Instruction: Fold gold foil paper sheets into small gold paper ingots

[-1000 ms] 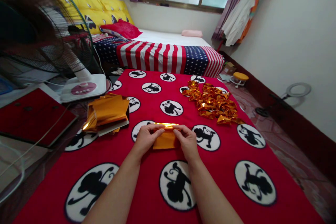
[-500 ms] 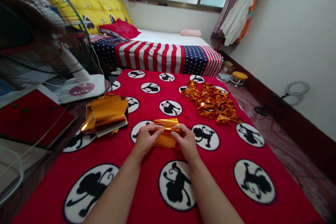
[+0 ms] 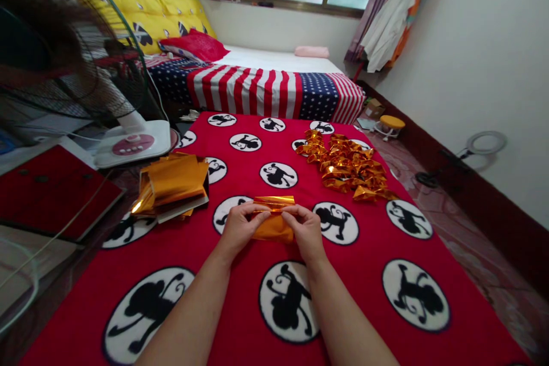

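Note:
A sheet of shiny gold foil paper (image 3: 273,229) lies on the red cloth in front of me, with a crease running across it. My left hand (image 3: 241,226) pinches its left side between thumb and fingers. On the right side, my right hand (image 3: 303,226) grips the same sheet in a like pinch, thumbs nearly meeting at the crease. Off to the left sits a loose stack of flat gold foil sheets (image 3: 175,180). Several folded gold foil pieces (image 3: 347,163) form a heap at the right.
The red cloth (image 3: 364,291) with monkey prints covers the surface. A fan (image 3: 132,137) stands at the left beside a red-topped box (image 3: 55,189). Behind are a bed (image 3: 266,88) and a window. A yellow stool (image 3: 391,123) and a ring-shaped stand (image 3: 484,143) are on the right.
The foil sheet has shifted slightly to the right and its upper part looks a little changed in angle. Both hands keep their pinch and have barely moved.

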A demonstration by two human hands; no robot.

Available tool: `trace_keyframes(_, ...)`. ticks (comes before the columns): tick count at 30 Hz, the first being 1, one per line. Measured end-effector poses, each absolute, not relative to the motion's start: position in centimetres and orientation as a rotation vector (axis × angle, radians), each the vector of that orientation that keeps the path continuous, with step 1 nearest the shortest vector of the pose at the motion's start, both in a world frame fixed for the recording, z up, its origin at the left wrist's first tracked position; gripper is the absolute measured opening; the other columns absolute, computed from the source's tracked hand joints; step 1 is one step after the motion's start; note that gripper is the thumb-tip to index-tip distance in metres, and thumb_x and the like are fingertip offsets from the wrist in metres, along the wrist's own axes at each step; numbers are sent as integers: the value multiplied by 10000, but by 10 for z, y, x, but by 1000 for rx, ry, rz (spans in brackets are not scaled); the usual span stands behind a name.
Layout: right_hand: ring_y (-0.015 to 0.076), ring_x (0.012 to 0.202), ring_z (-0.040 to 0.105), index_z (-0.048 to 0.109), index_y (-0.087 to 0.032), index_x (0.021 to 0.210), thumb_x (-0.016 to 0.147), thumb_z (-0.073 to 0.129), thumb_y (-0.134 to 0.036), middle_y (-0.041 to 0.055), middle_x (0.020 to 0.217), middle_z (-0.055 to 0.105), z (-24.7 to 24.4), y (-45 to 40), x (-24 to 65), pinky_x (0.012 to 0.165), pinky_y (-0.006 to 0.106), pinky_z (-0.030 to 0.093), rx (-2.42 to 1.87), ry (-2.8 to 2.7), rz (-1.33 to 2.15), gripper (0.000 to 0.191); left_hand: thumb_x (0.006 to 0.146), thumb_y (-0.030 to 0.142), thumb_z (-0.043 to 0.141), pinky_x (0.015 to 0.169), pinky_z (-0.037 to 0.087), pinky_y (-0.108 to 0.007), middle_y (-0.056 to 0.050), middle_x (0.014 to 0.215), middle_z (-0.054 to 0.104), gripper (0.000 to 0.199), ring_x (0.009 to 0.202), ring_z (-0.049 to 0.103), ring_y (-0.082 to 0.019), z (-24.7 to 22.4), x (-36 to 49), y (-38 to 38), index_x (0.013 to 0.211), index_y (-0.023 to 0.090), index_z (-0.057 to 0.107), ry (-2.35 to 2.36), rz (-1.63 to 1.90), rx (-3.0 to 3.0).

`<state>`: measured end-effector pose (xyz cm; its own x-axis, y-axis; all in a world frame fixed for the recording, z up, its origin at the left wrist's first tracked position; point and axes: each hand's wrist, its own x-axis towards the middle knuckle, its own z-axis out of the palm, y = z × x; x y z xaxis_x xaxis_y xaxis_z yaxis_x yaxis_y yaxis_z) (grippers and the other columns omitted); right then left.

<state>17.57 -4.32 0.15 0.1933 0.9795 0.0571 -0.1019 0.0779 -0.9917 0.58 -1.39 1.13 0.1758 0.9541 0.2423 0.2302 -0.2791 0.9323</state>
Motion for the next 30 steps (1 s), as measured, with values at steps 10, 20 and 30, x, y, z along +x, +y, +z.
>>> trace_keyframes(10,155,701,617,732,-192,781,735,736,-292,17,760,701,1,-44,176,665,259,463,-1174,-1032,1063,111,777,304,720,844,544,-307,-98,1126,717,502,990,691,-219,6,6,-14,1248,178,597,1037,1157,1470)
trace_keyframes(20,163,796,653,633,-214,892,694,775,-268,7,882,698,4,-45,171,724,265,516,-1063,-939,1082,249,705,308,773,778,556,-273,-78,962,751,322,868,710,-206,6,5,-11,980,149,721,1094,1159,1424)
trace_keyframes(30,187,891,674,621,-224,1068,698,773,-252,35,971,716,6,-44,173,793,294,535,-1046,-924,1135,401,695,306,780,769,557,-272,-71,939,750,301,854,709,-203,4,5,-11,947,155,714,1054,1172,1398)
